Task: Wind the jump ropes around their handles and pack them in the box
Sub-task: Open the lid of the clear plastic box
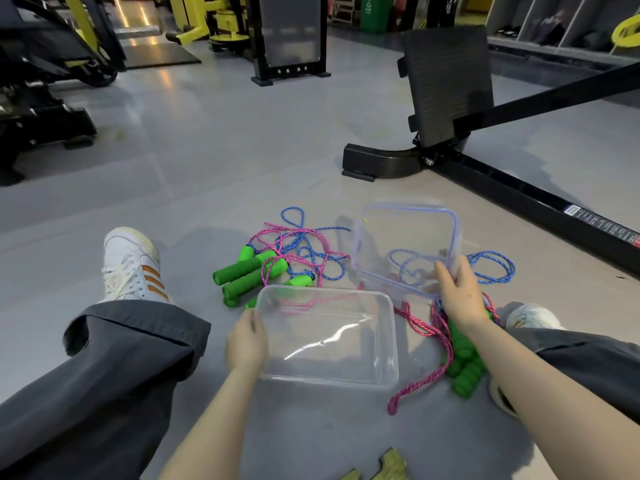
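Bare forearms lead to the left hand [247,344], fingers curled on the left rim of the clear box [329,341], and the right hand [460,296], fingers gripping the near edge of its tilted lid [405,247]. Unwound jump ropes [298,247] sprawl on the floor [242,168] beyond and right of the box: limp braided pink and blue cord, likely light and tangle-prone, so their green foam handles [249,271] look the firmest place to take hold
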`<state>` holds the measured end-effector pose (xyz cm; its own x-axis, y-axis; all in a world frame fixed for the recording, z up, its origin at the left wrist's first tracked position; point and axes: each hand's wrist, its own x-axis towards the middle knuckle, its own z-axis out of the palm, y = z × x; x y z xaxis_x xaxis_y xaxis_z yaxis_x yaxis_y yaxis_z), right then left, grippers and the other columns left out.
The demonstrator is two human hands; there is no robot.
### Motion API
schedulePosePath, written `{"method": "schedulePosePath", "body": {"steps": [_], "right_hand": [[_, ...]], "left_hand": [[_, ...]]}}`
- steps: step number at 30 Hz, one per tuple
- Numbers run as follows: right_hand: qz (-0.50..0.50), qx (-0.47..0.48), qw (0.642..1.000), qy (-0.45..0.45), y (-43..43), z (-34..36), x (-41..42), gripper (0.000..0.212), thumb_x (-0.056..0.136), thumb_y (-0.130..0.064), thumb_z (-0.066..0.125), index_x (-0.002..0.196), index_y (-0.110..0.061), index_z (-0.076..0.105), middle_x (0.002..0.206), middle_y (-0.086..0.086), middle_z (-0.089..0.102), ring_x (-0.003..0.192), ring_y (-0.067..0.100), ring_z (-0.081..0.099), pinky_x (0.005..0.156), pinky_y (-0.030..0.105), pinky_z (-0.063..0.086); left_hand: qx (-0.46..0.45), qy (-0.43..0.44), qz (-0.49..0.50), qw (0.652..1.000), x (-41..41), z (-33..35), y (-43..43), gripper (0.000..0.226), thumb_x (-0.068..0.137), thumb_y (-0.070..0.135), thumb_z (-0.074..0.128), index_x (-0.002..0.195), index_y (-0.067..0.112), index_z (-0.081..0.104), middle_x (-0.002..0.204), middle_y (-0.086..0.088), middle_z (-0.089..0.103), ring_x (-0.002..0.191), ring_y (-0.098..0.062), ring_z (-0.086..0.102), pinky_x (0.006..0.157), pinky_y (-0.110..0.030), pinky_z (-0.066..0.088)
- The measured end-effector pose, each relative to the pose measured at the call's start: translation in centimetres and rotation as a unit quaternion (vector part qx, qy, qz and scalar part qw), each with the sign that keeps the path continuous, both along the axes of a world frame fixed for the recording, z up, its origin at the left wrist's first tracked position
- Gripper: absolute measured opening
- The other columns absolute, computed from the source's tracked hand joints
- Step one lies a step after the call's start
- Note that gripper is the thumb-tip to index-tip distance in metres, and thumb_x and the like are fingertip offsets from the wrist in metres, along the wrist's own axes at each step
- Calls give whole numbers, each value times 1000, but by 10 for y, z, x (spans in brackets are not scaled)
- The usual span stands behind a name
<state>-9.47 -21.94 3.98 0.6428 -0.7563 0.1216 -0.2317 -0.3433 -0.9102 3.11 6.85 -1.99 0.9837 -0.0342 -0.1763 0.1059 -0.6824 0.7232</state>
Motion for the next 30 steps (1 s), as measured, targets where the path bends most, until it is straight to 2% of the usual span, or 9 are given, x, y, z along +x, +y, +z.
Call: {"method": "schedulePosePath", "body": {"steps": [3,6,10,12,18,22,26,28,30], "right_hand": [[-22,37,999,-9,-9,-8,-10,24,97,-22,45,111,-4,53,82,8,66,74,22,65,76,37,54],[-26,120,992,-21,-1,-13,-18,21,98,-19,44,108,-4,56,83,11,64,73,17,60,66,16,49],[-7,285,959,8,12,-22,-20,21,98,-25,45,87,-8,52,64,8,67,59,17,60,60,29,45],[39,337,939,56,17,-26,-20,20,98,-28,45,97,-9,51,60,3,68,52,14,62,53,27,46],[181,454,858,158,51,-50,-15,32,95,-27,46,121,-16,60,116,9,67,95,23,68,80,37,57],[148,519,830,141,56,-71,-11,60,90,-62,34,123,-19,60,126,11,62,116,32,57,100,49,43],[96,457,875,131,65,-67,-3,71,80,-79,30,130,-34,53,131,-2,58,120,19,54,106,41,38],[79,429,889,138,69,-69,-2,86,69,-86,38,139,-37,40,146,-8,40,135,18,38,115,43,24],[66,356,918,164,73,-66,-1,76,80,-73,42,143,-30,36,150,-5,33,139,20,30,117,41,19]], "left_hand": [[-44,-39,-18,998,14,14,11,30,99,32,40,107,11,61,99,-15,67,97,-38,59,72,-36,41],[-120,-26,-19,992,25,22,11,21,93,38,43,88,27,60,91,-7,69,91,-34,64,80,-46,51],[-172,11,-11,985,25,20,6,20,80,48,43,76,35,59,88,1,69,88,-30,66,80,-52,54],[-180,18,-13,983,19,19,5,23,76,50,43,74,34,60,83,1,69,84,-31,65,79,-51,54],[-155,80,-10,985,6,-11,13,30,73,50,42,75,24,57,76,-3,65,77,-33,64,77,-52,52],[-143,112,2,983,0,-19,12,26,85,42,47,75,19,52,93,-17,65,78,-32,59,77,-45,49],[-122,165,33,978,-4,-13,4,17,96,23,41,94,6,45,96,-17,54,84,-29,50,73,-34,36],[-95,211,67,971,-2,-21,4,32,95,29,41,109,1,50,113,-21,55,101,-33,52,84,-36,39],[-74,237,64,967,-1,-22,5,48,95,36,42,125,-1,48,129,-22,51,117,-35,50,95,-36,38]]}}
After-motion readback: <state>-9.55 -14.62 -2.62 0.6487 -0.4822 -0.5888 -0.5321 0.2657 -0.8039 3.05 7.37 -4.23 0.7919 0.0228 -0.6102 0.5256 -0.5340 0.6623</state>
